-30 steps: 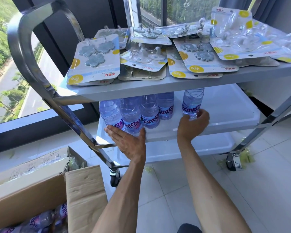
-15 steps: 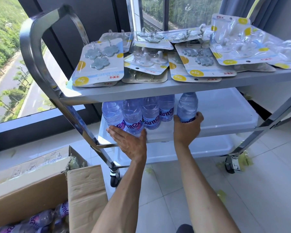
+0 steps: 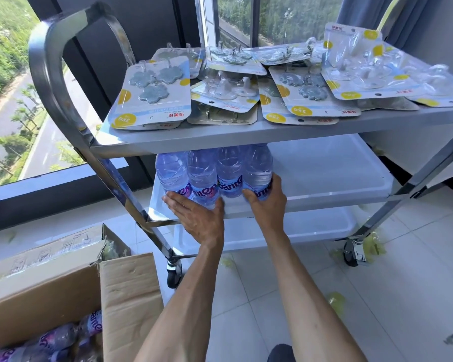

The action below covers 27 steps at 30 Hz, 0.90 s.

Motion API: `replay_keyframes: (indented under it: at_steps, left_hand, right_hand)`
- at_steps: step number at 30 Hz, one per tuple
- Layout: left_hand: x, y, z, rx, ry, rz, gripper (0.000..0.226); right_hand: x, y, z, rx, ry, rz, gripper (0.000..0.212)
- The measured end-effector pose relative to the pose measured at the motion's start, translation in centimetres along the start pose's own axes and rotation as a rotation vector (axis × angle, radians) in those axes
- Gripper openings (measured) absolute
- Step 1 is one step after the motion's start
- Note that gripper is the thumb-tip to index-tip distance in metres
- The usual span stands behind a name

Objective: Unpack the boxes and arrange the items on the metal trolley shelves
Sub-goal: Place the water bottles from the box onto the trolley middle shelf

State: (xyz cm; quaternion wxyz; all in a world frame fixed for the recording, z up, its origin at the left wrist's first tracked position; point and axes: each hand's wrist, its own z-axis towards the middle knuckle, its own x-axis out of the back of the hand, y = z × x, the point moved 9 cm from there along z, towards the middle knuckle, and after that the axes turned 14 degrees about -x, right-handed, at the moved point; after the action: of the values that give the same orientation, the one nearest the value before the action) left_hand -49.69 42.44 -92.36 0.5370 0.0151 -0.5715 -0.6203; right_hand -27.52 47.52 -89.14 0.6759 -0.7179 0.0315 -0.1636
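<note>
A metal trolley [image 3: 173, 146] stands by the window. Its top shelf is covered with several blister packs of hooks [image 3: 152, 97]. On the left of the middle shelf [image 3: 332, 176] several clear water bottles [image 3: 202, 176] with purple labels stand in a tight row. My right hand [image 3: 267, 202] grips the rightmost bottle [image 3: 258, 173], which touches the row. My left hand [image 3: 196, 215] lies flat with straight fingers against the base of the left bottles. An open cardboard box [image 3: 71, 296] at the lower left holds more bottles [image 3: 53, 340].
The right part of the middle shelf and the bottom shelf [image 3: 285, 228] are bare. The trolley's curved handle [image 3: 55, 61] rises at the left, castors [image 3: 351, 252] rest on a white tiled floor with yellow scraps [image 3: 335, 304]. Dark window frames stand behind.
My right hand slid the rightmost bottle leftward until it joined the row. My left hand stayed against the left bottles. The camera moved closer.
</note>
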Motion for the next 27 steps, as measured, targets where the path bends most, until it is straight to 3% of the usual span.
replay_keyframes:
  at_steps: [14,19,21,23,27]
  left_hand:
    - [0.4,0.4,-0.1,0.023,-0.020,-0.015,0.132]
    - [0.8,0.4,-0.3,0.015,-0.095,-0.069,0.129]
    - [1.9,0.1,-0.5,-0.009,-0.112,-0.092,0.116]
    - [4.4,-0.6,-1.0,-0.040,-0.065,-0.066,0.092]
    - [9.5,-3.7,-2.1,-0.075,0.000,-0.011,0.051]
  right_hand:
    - [-0.8,0.3,1.1,-0.021,-0.033,-0.058,0.073]
    - [-0.7,1.9,-0.4,-0.096,0.125,-0.096,0.078]
    - [0.3,2.2,-2.4,-0.130,0.315,-0.089,0.069]
    - [0.3,1.7,-5.1,-0.018,0.454,-0.080,0.048]
    - [-4.9,1.8,-9.7,-0.014,0.320,-0.163,0.023]
